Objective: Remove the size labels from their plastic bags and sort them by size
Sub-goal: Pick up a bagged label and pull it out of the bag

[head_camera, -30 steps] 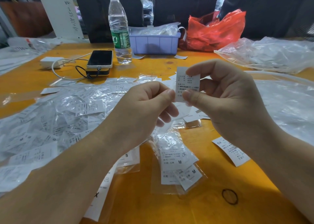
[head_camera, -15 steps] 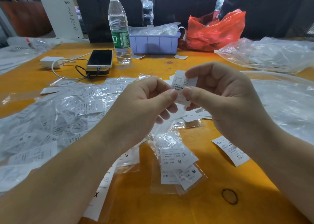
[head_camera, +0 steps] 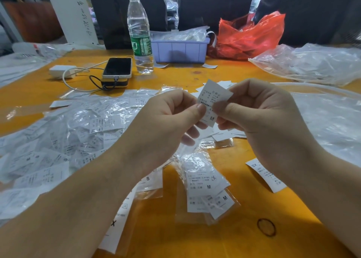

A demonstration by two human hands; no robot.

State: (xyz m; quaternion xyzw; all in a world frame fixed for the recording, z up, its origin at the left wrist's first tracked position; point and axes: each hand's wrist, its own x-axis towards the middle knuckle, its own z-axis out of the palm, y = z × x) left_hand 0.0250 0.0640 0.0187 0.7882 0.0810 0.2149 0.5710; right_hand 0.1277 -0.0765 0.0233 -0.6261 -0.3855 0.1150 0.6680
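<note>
A white size label marked M [head_camera: 210, 99] is held tilted above the orange table [head_camera: 254, 209]. My left hand [head_camera: 166, 121] pinches its left edge with the thumb, and my right hand [head_camera: 259, 113] pinches its right side. Below them lies a clear bag with M labels [head_camera: 209, 189]. An S label [head_camera: 150, 179] and a long SX label [head_camera: 115, 226] lie by my left forearm. Another SX label [head_camera: 267, 177] peeks out under my right wrist. A large heap of bagged labels [head_camera: 58, 140] covers the left of the table.
At the back stand a water bottle [head_camera: 139, 34], a phone [head_camera: 117, 67] on a power bank with a white charger [head_camera: 60, 71], a purple bin [head_camera: 180, 49] and a red bag [head_camera: 250, 36]. Clear plastic bags [head_camera: 322, 121] fill the right. A rubber band [head_camera: 266, 227] lies near the front.
The label has tilted from upright to slanting right and dropped a little, and its lower end with the letter M now shows between my thumbs. Both hands keep hold of it.
</note>
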